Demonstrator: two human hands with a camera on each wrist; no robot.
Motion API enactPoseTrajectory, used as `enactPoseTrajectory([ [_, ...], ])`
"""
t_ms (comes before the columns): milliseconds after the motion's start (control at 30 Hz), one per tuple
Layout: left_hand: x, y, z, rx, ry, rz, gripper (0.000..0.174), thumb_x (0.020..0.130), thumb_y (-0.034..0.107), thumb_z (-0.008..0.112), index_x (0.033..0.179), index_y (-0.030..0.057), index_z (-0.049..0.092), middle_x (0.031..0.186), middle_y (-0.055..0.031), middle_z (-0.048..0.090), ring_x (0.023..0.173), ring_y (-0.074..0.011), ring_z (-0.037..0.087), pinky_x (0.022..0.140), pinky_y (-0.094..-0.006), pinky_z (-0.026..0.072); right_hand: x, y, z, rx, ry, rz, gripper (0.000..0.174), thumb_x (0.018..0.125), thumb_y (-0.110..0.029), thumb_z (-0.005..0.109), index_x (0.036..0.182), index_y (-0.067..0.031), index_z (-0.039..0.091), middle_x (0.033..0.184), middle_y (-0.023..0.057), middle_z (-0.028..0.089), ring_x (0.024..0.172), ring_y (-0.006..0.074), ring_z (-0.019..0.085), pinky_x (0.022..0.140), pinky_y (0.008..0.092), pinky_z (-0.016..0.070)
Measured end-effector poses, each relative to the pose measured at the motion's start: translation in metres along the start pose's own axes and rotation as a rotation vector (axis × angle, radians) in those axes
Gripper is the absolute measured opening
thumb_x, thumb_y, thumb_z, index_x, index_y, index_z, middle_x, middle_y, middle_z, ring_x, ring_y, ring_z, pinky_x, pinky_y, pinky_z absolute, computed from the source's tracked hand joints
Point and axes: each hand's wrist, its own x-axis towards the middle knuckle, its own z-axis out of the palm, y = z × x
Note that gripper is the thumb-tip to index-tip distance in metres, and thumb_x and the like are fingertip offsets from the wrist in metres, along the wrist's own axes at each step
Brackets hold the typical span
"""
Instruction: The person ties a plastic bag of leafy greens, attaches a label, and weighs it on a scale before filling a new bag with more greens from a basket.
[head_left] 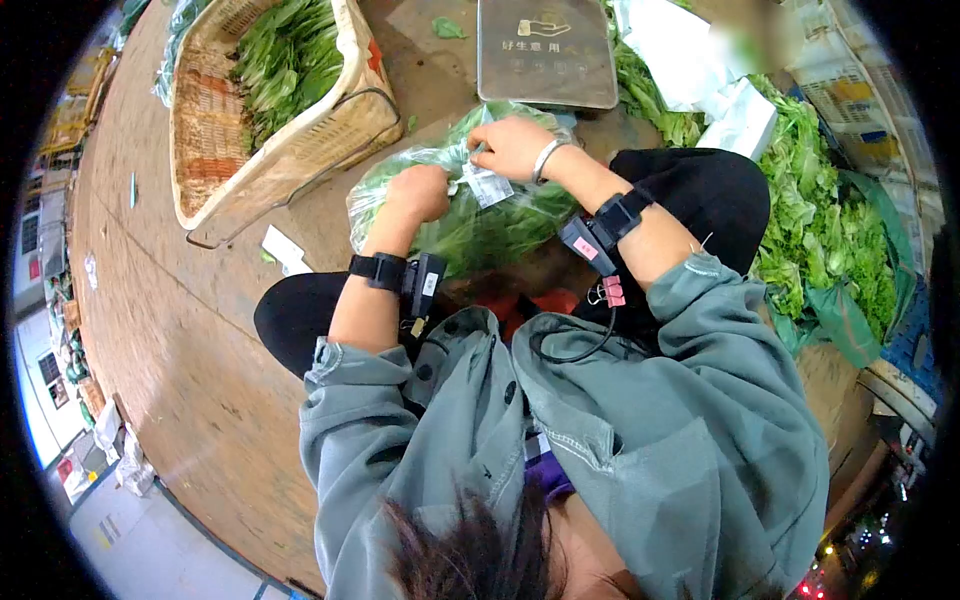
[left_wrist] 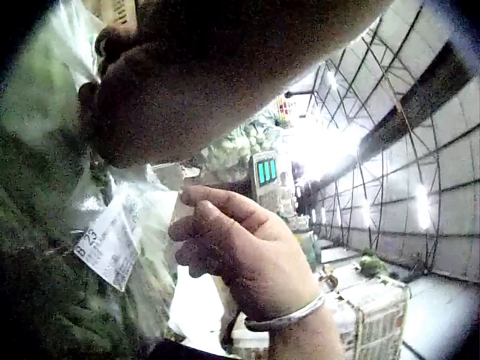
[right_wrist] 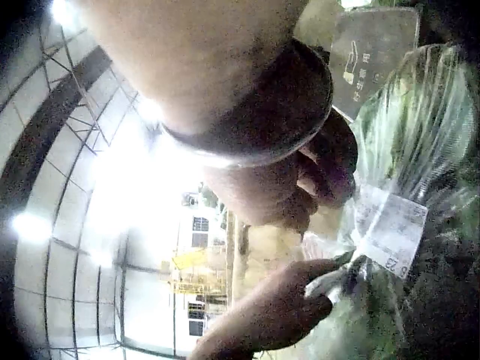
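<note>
A clear plastic bag [head_left: 480, 235] of leafy greens lies in front of the person's crossed legs. On its gathered top sits a white printed label [head_left: 487, 184], also seen in the right wrist view as a creased label [right_wrist: 390, 229]. My left hand [head_left: 420, 192] pinches the bunched plastic beside the label; the right wrist view shows its thumb and finger [right_wrist: 289, 304] on the twisted neck. My right hand [head_left: 515, 148], with a silver bracelet, is just above the label, fingers curled on the plastic. In the left wrist view, its fingertips [left_wrist: 187, 196] meet at the clear film.
A dirty white crate [head_left: 290, 175] of greens stands at the left. Beyond the bag is a flat metal scale [head_left: 547, 55]. Loose leafy greens [head_left: 815, 240] are heaped at the right, partly in green plastic. A white card [head_left: 284, 247] lies on the wooden floor [head_left: 190, 350].
</note>
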Motion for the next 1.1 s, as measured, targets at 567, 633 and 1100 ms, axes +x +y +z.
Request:
enactPoseTrajectory([
  [567, -0.031, 0.012, 0.018, -0.143, 0.392, -0.034, 0.012, 0.066, 0.011, 0.055, 0.075, 0.0085, 0.063, 0.086, -0.0142, 0.056, 0.073, -0.0303, 0.059, 0.063, -0.0408, 0.0474, 0.036, -0.023, 0.028, -0.088, -0.628, 0.052, 0.028, 0.068, -0.013, 0.048, 0.088, -0.0003, 0.062, 0.082, 0.0166, 0.062, 0.068, 0.0264, 0.059, 0.061, 0.0370, 0.0459],
  [633, -0.031, 0.010, 0.019, -0.142, 0.395, -0.018, 0.010, 0.065, 0.012, 0.056, 0.071, 0.0074, 0.062, 0.087, -0.0141, 0.056, 0.072, -0.0309, 0.059, 0.062, -0.0408, 0.0475, 0.043, -0.019, 0.036, -0.181, -0.562, -0.079, 0.025, 0.069, -0.016, 0.049, 0.081, 0.0021, 0.062, 0.081, 0.0183, 0.061, 0.066, 0.0281, 0.058, 0.059, 0.0376, 0.0460],
  [1100, -0.002, -0.012, 0.011, -0.560, -0.003, 0.169, 0.026, 0.069, 0.021, 0.058, 0.084, 0.0010, 0.062, 0.085, -0.0192, 0.060, 0.079, -0.0356, 0.056, 0.071, -0.0389, 0.0438, -0.058, -0.051, -0.106, 0.647, 0.292, 0.046, 0.029, 0.078, -0.014, 0.050, 0.105, -0.0023, 0.053, 0.066, 0.0089, 0.061, 0.053, 0.0103, 0.056, 0.048, 0.0234, 0.0447],
])
